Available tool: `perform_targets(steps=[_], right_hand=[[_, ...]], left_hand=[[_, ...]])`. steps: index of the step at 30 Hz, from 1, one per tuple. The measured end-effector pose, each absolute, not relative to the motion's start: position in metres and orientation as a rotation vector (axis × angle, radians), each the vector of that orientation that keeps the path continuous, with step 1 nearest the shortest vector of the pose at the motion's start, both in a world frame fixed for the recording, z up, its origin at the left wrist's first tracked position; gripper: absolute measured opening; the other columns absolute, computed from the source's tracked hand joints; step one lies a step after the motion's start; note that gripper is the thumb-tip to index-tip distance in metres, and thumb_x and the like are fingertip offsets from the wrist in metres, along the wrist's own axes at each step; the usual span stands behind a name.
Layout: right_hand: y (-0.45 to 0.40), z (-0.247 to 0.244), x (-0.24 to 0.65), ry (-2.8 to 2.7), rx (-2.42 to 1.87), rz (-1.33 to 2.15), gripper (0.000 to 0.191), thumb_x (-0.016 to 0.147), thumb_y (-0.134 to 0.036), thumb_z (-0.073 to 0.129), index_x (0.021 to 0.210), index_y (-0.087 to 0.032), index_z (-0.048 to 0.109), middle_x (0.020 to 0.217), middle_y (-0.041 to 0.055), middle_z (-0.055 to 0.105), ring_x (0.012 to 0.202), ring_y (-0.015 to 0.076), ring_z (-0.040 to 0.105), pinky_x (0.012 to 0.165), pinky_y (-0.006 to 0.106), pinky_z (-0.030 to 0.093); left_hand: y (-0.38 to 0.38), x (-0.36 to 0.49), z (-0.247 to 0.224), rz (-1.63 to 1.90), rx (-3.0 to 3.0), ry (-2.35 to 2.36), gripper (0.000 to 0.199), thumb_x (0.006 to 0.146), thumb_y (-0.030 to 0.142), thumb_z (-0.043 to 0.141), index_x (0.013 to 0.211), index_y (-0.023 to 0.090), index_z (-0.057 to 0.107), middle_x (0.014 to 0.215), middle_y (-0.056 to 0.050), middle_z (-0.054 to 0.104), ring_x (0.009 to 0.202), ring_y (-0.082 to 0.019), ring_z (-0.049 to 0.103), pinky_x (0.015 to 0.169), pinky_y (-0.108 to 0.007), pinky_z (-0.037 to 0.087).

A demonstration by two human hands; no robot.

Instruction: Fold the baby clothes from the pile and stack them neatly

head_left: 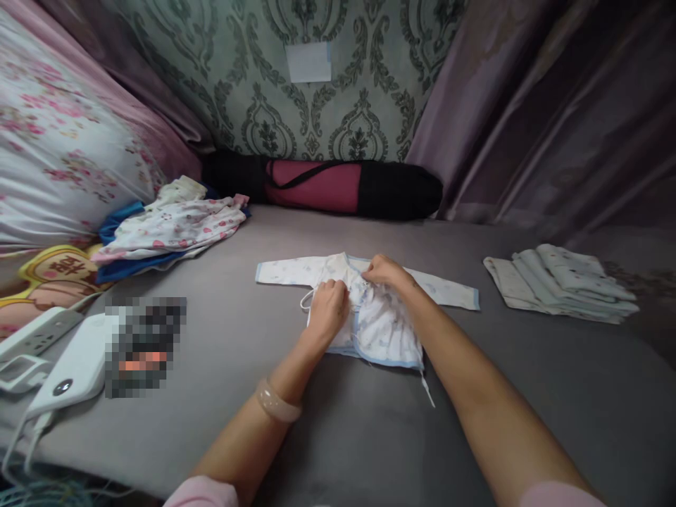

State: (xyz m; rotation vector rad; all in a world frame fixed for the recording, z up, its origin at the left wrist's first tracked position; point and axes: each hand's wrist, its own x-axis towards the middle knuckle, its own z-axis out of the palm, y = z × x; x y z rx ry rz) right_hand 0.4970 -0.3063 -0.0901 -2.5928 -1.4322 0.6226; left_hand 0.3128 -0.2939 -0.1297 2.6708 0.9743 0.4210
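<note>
A small white baby shirt (388, 331) with blue edging and a faint print lies spread on the grey surface, sleeves stretched out to both sides. My left hand (330, 306) is closed at the middle of its chest, fingers curled on the cloth. Higher up, near the neckline, my right hand (386, 272) pinches the fabric by the front overlap. The cloth is bunched between and below the hands. A white tie string (429, 389) hangs off the lower right corner, and another loops out at the left side. The fingertips are partly hidden.
Folded clothes (562, 285) are stacked at the right. A loose clothes pile (177, 225) lies at the left, near a white power bank (79, 366) and a power strip (39, 334). Along the wall rests a long black-and-red bag (317, 186). A pixelated item (145, 348) lies beside the power bank.
</note>
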Motion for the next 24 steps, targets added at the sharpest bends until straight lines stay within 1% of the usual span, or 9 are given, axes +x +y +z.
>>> perform_targets(steps=[3, 6, 11, 14, 17, 19, 21, 24], right_hand=[[-0.298, -0.093, 0.498, -1.478, -2.652, 0.684, 0.025, 0.067, -0.027, 0.067, 0.088, -0.014, 0.069, 0.076, 0.0103, 0.069, 0.073, 0.0213, 0.065, 0.06, 0.025, 0.044], [-0.294, -0.094, 0.496, -1.52, -2.649, 0.729, 0.024, 0.065, -0.026, 0.068, 0.086, -0.015, 0.07, 0.075, 0.0096, 0.07, 0.072, 0.0213, 0.065, 0.058, 0.025, 0.044], [-0.295, -0.089, 0.491, -1.6, -2.605, 0.741, 0.014, 0.067, -0.021, 0.067, 0.078, -0.014, 0.071, 0.072, 0.0105, 0.07, 0.07, 0.0213, 0.065, 0.055, 0.025, 0.043], [-0.3, -0.085, 0.493, -1.575, -2.611, 0.699, 0.015, 0.069, -0.02, 0.065, 0.081, -0.014, 0.071, 0.072, 0.0108, 0.069, 0.073, 0.0218, 0.065, 0.059, 0.025, 0.044], [-0.305, -0.085, 0.496, -1.472, -2.648, 0.565, 0.018, 0.073, -0.019, 0.063, 0.087, -0.015, 0.072, 0.077, 0.0118, 0.071, 0.079, 0.0223, 0.066, 0.066, 0.026, 0.044], [-0.308, -0.087, 0.497, -1.471, -2.634, 0.503, 0.017, 0.076, -0.02, 0.061, 0.087, -0.017, 0.073, 0.084, 0.0114, 0.071, 0.084, 0.0218, 0.066, 0.069, 0.026, 0.043], [-0.311, -0.091, 0.499, -1.525, -2.597, 0.483, 0.017, 0.079, -0.02, 0.058, 0.086, -0.019, 0.073, 0.088, 0.0101, 0.072, 0.086, 0.021, 0.065, 0.07, 0.025, 0.042], [-0.316, -0.095, 0.506, -1.609, -2.551, 0.51, 0.02, 0.083, -0.019, 0.052, 0.084, -0.019, 0.072, 0.087, 0.0087, 0.072, 0.084, 0.0195, 0.064, 0.069, 0.024, 0.041]], left_hand=[[-0.279, 0.309, -0.144, 0.576, 2.68, 0.858, 0.022, 0.087, 0.007, 0.038, 0.099, 0.016, 0.053, 0.106, -0.012, 0.058, 0.104, -0.023, 0.052, 0.092, -0.038, 0.042], [-0.275, 0.311, -0.155, 0.592, 2.675, 0.762, 0.028, 0.085, 0.004, 0.037, 0.106, 0.017, 0.051, 0.115, -0.013, 0.055, 0.115, -0.023, 0.049, 0.097, -0.042, 0.04], [-0.282, 0.315, -0.16, 0.467, 2.716, 0.85, 0.031, 0.094, 0.016, 0.034, 0.122, 0.012, 0.046, 0.134, -0.018, 0.048, 0.133, -0.029, 0.037, 0.106, -0.048, 0.032], [-0.285, 0.316, -0.16, 0.388, 2.745, 0.904, 0.039, 0.097, 0.025, 0.032, 0.131, 0.01, 0.042, 0.143, -0.02, 0.041, 0.137, -0.031, 0.033, 0.108, -0.05, 0.029], [-0.289, 0.317, -0.159, 0.298, 2.776, 0.959, 0.048, 0.098, 0.033, 0.03, 0.137, 0.006, 0.039, 0.148, -0.022, 0.036, 0.14, -0.033, 0.028, 0.111, -0.049, 0.025], [-0.291, 0.318, -0.159, 0.242, 2.786, 0.986, 0.054, 0.098, 0.039, 0.03, 0.139, 0.006, 0.038, 0.15, -0.022, 0.033, 0.141, -0.033, 0.025, 0.113, -0.049, 0.022], [-0.292, 0.319, -0.158, 0.201, 2.786, 0.996, 0.058, 0.097, 0.043, 0.032, 0.14, 0.005, 0.037, 0.151, -0.021, 0.03, 0.142, -0.034, 0.022, 0.114, -0.048, 0.02], [-0.292, 0.318, -0.153, 0.182, 2.77, 0.991, 0.057, 0.096, 0.043, 0.036, 0.139, 0.005, 0.039, 0.15, -0.022, 0.032, 0.141, -0.034, 0.023, 0.113, -0.048, 0.02]])
